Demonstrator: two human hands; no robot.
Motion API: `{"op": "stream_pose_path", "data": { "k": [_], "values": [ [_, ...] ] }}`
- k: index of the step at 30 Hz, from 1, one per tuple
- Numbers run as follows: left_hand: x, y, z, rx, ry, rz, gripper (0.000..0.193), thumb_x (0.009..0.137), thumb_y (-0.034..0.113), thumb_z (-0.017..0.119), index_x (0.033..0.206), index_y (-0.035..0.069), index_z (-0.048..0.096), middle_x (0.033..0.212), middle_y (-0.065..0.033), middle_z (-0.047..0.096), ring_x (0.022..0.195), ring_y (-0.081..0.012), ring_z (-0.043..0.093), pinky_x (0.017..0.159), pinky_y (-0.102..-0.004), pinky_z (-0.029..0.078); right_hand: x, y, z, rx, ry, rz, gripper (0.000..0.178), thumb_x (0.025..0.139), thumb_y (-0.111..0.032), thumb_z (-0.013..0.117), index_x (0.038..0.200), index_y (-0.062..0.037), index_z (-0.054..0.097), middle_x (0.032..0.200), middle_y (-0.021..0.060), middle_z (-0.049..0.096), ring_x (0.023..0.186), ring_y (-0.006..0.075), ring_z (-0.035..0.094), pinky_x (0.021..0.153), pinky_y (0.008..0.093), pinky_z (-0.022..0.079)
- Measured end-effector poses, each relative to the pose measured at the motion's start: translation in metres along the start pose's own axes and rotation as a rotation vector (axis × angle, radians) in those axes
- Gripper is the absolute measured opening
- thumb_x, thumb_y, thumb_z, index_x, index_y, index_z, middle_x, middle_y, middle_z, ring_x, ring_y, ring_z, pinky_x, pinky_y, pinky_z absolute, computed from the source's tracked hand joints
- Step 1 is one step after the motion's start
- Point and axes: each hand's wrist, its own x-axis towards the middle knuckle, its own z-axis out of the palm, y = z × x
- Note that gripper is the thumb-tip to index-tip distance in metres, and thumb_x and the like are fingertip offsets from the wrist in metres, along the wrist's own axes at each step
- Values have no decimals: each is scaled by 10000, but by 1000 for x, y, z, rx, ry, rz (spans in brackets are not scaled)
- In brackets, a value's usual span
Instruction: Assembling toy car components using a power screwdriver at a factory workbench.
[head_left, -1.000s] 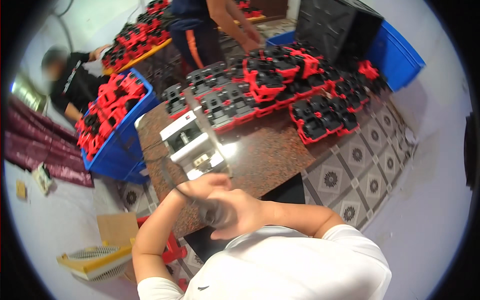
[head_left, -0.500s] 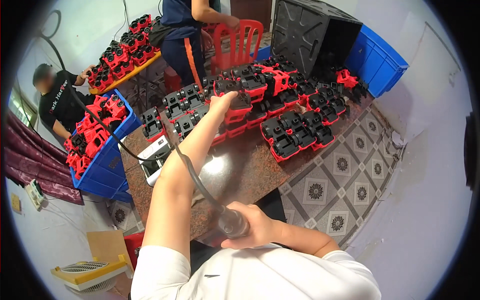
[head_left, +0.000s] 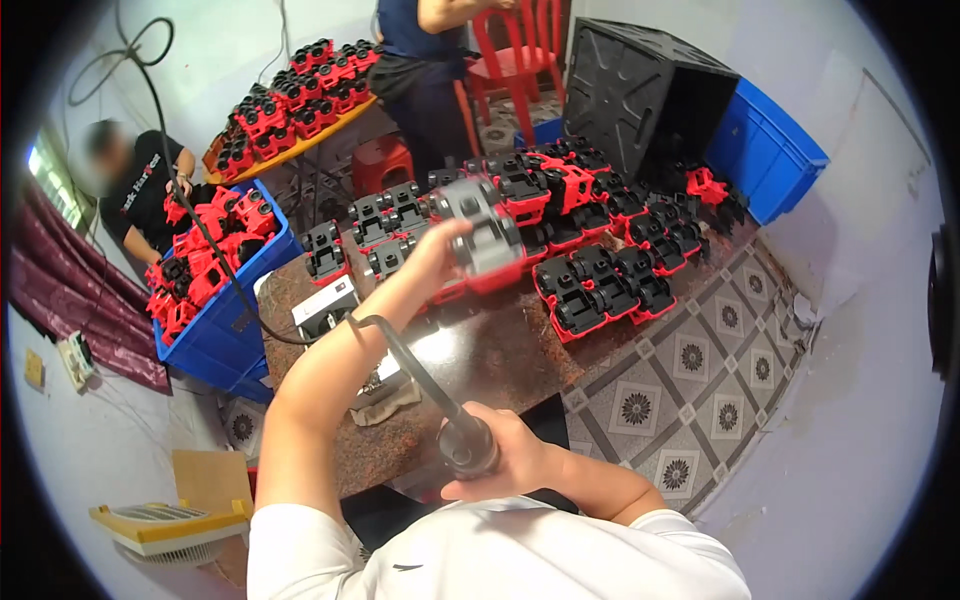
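My left hand (head_left: 437, 258) is closed on the edge of a red and black toy car (head_left: 488, 238), wheels up and blurred by motion, above the table. Close to my body, my right hand (head_left: 520, 455) wraps round a dark corded electric screwdriver (head_left: 467, 447); its working tip is hidden beneath it. The tool's black cable (head_left: 405, 358) crosses over my left forearm. Several more upturned toy cars (head_left: 603, 285) lie in rows and stacks beyond my hands on the brown stone table (head_left: 500, 350).
A white box (head_left: 325, 303) and a small metal device (head_left: 388, 392) stand on the table's left side. A blue crate (head_left: 235, 325) of toy cars is at the left, beside a seated person. Another person stands behind the table. A black crate (head_left: 625, 90) stands at the back right.
My left hand has lifted the toy car off the pile and drawn it nearer. My right hand stays in place with the screwdriver. The person behind the table has shifted in view.
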Motion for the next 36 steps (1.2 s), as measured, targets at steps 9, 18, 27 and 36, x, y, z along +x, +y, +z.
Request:
{"op": "stream_pose_path", "data": {
  "k": [9,18,27,36],
  "values": [
    [-214,-38,-52,200,-162,-480,564,745,101,644,1267,-9,461,1163,-129,576,1068,-214,565,961,-352,440,30,-15,6,305,-25,-169,648,619,-252,868,1042,-41,425,719,101,576,593,168,568,516,265,485],
    [-347,-108,-158,-283,486,13,528,801,160,625,1271,22,429,1168,-105,577,1045,-231,585,932,-380,456,81,49,31,335,259,-225,516,693,-84,773,1088,-30,446,781,77,565,650,128,571,577,245,486],
    [-303,-149,-181,-87,770,34,640,772,294,664,1296,83,365,1216,-78,498,1100,-194,491,883,-381,414,131,113,84,189,315,-338,521,686,101,725,1111,-22,450,876,26,577,735,71,562,645,214,476],
    [-299,-146,-194,-17,694,-14,667,763,403,661,1287,80,402,1213,-97,519,1117,-220,496,895,-410,414,148,145,92,-39,261,-271,405,732,82,682,1059,-19,466,819,44,576,714,87,542,670,239,460]
  ]
}}
